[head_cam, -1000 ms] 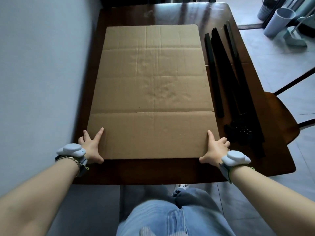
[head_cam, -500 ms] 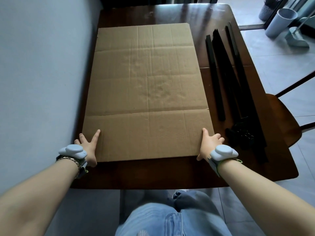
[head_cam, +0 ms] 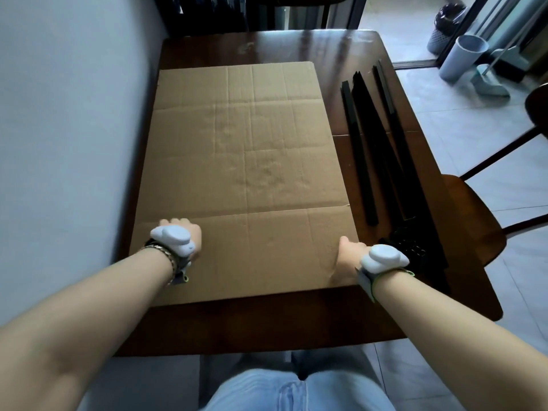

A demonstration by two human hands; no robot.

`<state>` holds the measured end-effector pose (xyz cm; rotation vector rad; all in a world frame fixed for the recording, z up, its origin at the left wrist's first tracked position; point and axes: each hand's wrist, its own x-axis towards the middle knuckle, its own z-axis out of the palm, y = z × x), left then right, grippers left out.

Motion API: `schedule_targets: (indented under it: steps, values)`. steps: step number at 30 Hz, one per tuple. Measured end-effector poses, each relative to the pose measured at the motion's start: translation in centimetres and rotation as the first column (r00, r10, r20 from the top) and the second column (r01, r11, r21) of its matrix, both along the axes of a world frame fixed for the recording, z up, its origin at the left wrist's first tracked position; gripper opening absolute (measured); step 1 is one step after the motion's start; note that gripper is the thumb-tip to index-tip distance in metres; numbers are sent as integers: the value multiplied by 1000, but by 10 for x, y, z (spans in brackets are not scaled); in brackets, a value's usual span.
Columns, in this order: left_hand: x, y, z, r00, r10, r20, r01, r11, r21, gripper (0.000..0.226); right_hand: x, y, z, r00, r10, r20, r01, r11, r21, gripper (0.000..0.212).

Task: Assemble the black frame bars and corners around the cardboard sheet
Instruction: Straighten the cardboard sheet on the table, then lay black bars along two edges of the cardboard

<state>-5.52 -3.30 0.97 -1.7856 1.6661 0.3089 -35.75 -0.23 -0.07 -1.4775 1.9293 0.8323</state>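
Note:
A large brown cardboard sheet (head_cam: pixel 246 161) lies flat on the dark wooden table (head_cam: pixel 267 321). My left hand (head_cam: pixel 185 229) rests on top of the sheet near its left edge; the wrist device hides the fingers. My right hand (head_cam: pixel 347 258) is at the sheet's right edge near the front corner, thumb on top of the cardboard. Several long black frame bars (head_cam: pixel 373 149) lie side by side on the table, right of the sheet. A small pile of black corner pieces (head_cam: pixel 407 247) sits at their near end, just past my right wrist.
A grey wall (head_cam: pixel 74 129) runs close along the table's left side. A wooden chair (head_cam: pixel 468 215) stands at the right edge. A pale bin (head_cam: pixel 462 57) and a dustpan stand on the tiled floor at the far right. My knees are below the table's front edge.
My left hand has moved from the sheet's front left corner onto its top. The sheet has slid a little left, away from the bars. My right hand stays at the right edge.

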Motion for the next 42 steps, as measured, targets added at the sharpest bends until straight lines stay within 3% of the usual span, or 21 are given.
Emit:
schedule_targets:
  steps: [3, 5, 7, 10, 14, 17, 19, 21, 23, 25, 27, 30, 33, 35, 37, 38, 39, 40, 42]
  values:
    - [-48, -17, 8, 987, -14, -161, -15, 983, -180, 23, -22, -23, 12, 995, -35, 94, 60, 958, -281, 37]
    - [-82, -19, 4, 945, 25, -328, -109, 964, -241, 23, -42, -41, 13, 982, -93, 167, 161, 875, -457, 33]
    - [-115, -17, -1, 900, 46, -433, -169, 954, -249, 23, -63, -67, 12, 962, -143, 234, 249, 808, -533, 33]
    - [-141, -6, -13, 873, 24, -487, -154, 961, -228, 23, -79, -92, 6, 945, -224, 240, 317, 808, -497, 39]
    - [-166, -3, -20, 808, 108, -579, -233, 961, -147, 23, -84, -107, -10, 940, -212, 268, 306, 874, -379, 64]
    - [-189, -7, -18, 707, 229, -670, -395, 913, -104, 21, -85, -114, -23, 931, -254, 263, 343, 857, -386, 48]
    - [-201, -10, -18, 599, 309, -739, -511, 858, -55, 17, -89, -117, -24, 883, -350, 311, 448, 826, -342, 37]
    - [-213, -14, -15, 432, 392, -813, -628, 777, 41, 18, -93, -121, -20, 775, -399, 490, 549, 809, -210, 36]
    - [-226, -20, -8, 146, 480, -865, -710, 659, 246, 19, -94, -121, -8, 498, -457, 737, 677, 736, 0, 49]
    - [-238, -23, 6, -127, 529, -839, -661, 585, 469, 10, -91, -116, 13, 229, -489, 842, 693, 689, 212, 47]
    - [-242, -24, 22, -237, 517, -823, -557, 622, 551, 5, -83, -109, 33, 188, -452, 872, 606, 752, 260, 42]
    - [-241, -25, 36, -176, 413, -893, -498, 745, 443, 9, -70, -106, 51, 266, -336, 904, 553, 821, 142, 42]
    - [-230, -22, 49, -151, 421, -895, -489, 755, 438, 14, -59, -99, 66, 339, -272, 901, 570, 821, 33, 49]
    - [-215, -20, 58, -90, 407, -909, -485, 779, 397, 18, -50, -90, 72, 602, -129, 788, 499, 831, -246, 70]
    - [-194, -18, 64, -2, 393, -920, -446, 823, 353, 19, -41, -76, 78, 856, 135, 498, 248, 740, -626, 87]
    - [-184, -17, 68, 25, 392, -920, -412, 842, 348, 20, -38, -70, 83, 877, 311, 366, 78, 658, -749, 87]
    - [-173, -15, 71, 44, 389, -920, -376, 860, 346, 20, -34, -64, 84, 826, 490, 279, -71, 582, -810, 80]
    - [-168, -17, 74, 45, 397, -917, -344, 868, 358, 21, -36, -64, 87, 733, 637, 239, -207, 543, -814, 68]
    - [-149, -12, 79, 28, 433, -901, -268, 871, 411, 24, -30, -56, 88, 576, 771, 272, -353, 534, -768, 46]
